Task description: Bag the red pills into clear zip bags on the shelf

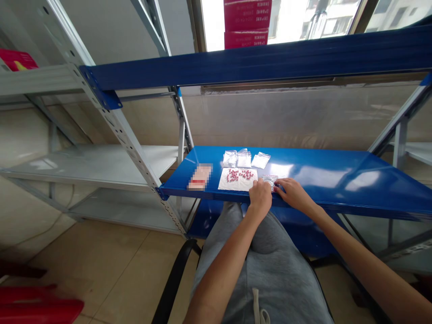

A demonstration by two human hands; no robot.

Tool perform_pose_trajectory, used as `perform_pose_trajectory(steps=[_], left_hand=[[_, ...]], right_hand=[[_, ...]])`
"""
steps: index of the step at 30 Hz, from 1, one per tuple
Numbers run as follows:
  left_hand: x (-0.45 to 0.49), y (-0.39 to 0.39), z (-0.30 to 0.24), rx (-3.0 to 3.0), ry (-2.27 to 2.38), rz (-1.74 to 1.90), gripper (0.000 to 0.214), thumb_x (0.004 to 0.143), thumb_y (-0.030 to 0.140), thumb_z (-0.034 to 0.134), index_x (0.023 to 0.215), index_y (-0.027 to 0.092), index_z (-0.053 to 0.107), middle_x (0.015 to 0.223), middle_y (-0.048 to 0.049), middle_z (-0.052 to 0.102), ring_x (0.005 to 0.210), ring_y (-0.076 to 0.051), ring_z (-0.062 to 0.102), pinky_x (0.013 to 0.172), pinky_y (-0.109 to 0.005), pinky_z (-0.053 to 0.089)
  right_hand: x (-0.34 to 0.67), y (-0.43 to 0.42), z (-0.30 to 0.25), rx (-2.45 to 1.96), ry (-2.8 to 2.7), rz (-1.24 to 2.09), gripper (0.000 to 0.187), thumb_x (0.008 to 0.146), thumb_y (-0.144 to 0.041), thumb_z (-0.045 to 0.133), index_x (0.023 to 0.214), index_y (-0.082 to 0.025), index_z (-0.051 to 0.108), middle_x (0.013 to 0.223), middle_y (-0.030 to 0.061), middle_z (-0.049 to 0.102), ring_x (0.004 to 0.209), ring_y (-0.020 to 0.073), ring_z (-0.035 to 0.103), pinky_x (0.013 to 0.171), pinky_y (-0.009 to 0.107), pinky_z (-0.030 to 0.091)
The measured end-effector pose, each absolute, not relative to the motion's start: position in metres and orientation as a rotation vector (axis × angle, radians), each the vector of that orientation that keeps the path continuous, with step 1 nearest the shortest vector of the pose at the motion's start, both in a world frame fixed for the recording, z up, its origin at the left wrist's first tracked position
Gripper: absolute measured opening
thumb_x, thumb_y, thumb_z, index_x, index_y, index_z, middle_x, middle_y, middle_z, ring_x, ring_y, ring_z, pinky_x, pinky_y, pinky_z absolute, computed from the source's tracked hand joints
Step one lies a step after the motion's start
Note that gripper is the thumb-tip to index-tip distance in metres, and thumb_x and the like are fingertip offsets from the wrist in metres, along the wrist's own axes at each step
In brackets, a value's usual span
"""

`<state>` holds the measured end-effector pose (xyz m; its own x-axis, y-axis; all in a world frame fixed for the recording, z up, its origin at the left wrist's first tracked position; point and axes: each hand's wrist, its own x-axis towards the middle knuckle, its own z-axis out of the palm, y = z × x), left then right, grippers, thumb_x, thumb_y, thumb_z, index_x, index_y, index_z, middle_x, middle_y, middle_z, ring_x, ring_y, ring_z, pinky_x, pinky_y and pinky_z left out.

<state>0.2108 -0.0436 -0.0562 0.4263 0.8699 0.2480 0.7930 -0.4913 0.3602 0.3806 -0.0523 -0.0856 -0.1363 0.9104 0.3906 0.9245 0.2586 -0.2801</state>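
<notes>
A white sheet [236, 183] lies on the blue shelf [337, 177] with several small red pieces [238, 175] scattered on it. My left hand [260, 197] rests at the sheet's near right corner, fingers curled closed. My right hand [292, 191] lies just to its right, and its fingers touch a small clear plastic bag [270, 180] on the shelf. Three more small clear bags [243, 159] sit in a row behind the sheet.
A blurred pinkish packet [200, 177] lies left of the sheet. A grey metal rack [101, 164] stands to the left, a blue beam [256, 60] runs overhead, and red boxes [247, 22] sit in the window. My grey-trousered lap is below the shelf edge.
</notes>
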Motion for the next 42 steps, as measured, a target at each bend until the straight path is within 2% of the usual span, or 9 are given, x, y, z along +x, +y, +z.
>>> perform_pose_trajectory(steps=[6,12,15,20,24,30,34,38,42], left_hand=[[0.204,-0.027,-0.053,2.471,1.478,0.737,0.029,0.101,0.016,0.041,0.108,0.015,0.069,0.114,-0.0163,0.064,0.112,-0.029,0.058,0.087,-0.038,0.054],[0.224,0.033,-0.034,2.406,1.357,0.81,0.026,0.094,0.006,0.047,0.108,0.009,0.069,0.125,-0.0239,0.061,0.125,-0.035,0.052,0.102,-0.046,0.047],[0.242,0.058,-0.032,2.388,1.295,0.795,0.021,0.088,0.001,0.053,0.094,0.009,0.072,0.113,-0.0214,0.068,0.122,-0.032,0.056,0.109,-0.045,0.042],[0.255,0.075,-0.043,2.301,1.248,0.809,0.02,0.083,0.0,0.057,0.075,0.013,0.07,0.089,-0.0164,0.072,0.107,-0.031,0.066,0.099,-0.043,0.05],[0.255,0.081,-0.049,2.224,1.208,0.894,0.018,0.085,0.01,0.06,0.07,0.016,0.069,0.081,-0.0134,0.071,0.099,-0.029,0.068,0.095,-0.042,0.052],[0.255,0.082,-0.052,2.134,1.128,1.007,0.019,0.087,0.018,0.06,0.07,0.018,0.069,0.073,-0.0095,0.07,0.09,-0.025,0.067,0.091,-0.037,0.054],[0.251,0.08,-0.05,2.131,1.143,1.04,0.018,0.086,0.012,0.056,0.077,0.016,0.072,0.082,-0.0118,0.071,0.095,-0.026,0.066,0.093,-0.038,0.053],[0.24,0.075,-0.039,2.129,1.158,1.129,0.031,0.086,0.005,0.052,0.106,0.013,0.074,0.112,-0.0178,0.069,0.11,-0.027,0.064,0.102,-0.038,0.049],[0.225,0.061,-0.02,1.981,1.203,1.351,0.038,0.096,0.016,0.048,0.131,0.012,0.063,0.132,-0.0214,0.061,0.126,-0.029,0.058,0.108,-0.039,0.045]], right_hand=[[0.395,-0.024,-0.078,-1.631,-1.781,-0.027,0.028,0.094,-0.034,0.054,0.106,-0.017,0.073,0.108,0.0156,0.072,0.099,0.029,0.068,0.091,0.041,0.05],[0.399,0.05,-0.06,-1.775,-1.37,0.452,0.026,0.083,-0.023,0.067,0.107,-0.015,0.07,0.087,0.0094,0.074,0.072,0.021,0.068,0.066,0.031,0.051],[0.394,0.081,-0.061,-1.784,-1.288,0.47,0.035,0.076,-0.018,0.072,0.111,-0.014,0.067,0.088,0.0094,0.074,0.067,0.0189,0.066,0.059,0.028,0.049],[0.392,0.107,-0.068,-1.843,-1.151,0.446,0.051,0.065,-0.009,0.074,0.115,-0.015,0.063,0.098,0.0118,0.072,0.071,0.0179,0.064,0.056,0.025,0.048],[0.392,0.116,-0.071,-1.853,-1.041,0.483,0.057,0.063,-0.007,0.073,0.118,-0.013,0.06,0.106,0.015,0.069,0.069,0.0174,0.063,0.051,0.025,0.046],[0.387,0.118,-0.069,-1.796,-0.978,0.528,0.052,0.056,-0.005,0.074,0.107,-0.01,0.065,0.093,0.0121,0.069,0.073,0.0196,0.063,0.051,0.025,0.046],[0.383,0.109,-0.059,-1.669,-0.948,0.585,0.037,0.057,-0.012,0.075,0.093,-0.014,0.066,0.079,0.0062,0.068,0.07,0.0186,0.062,0.052,0.025,0.046],[0.384,0.098,-0.038,-1.496,-0.86,0.68,0.029,0.06,-0.016,0.074,0.085,-0.019,0.059,0.065,0.0005,0.061,0.061,0.0166,0.061,0.053,0.027,0.047],[0.378,0.073,-0.02,-1.31,-0.798,0.742,0.031,0.062,-0.022,0.072,0.086,-0.023,0.054,0.067,-0.0008,0.06,0.067,0.0177,0.066,0.059,0.028,0.053]])
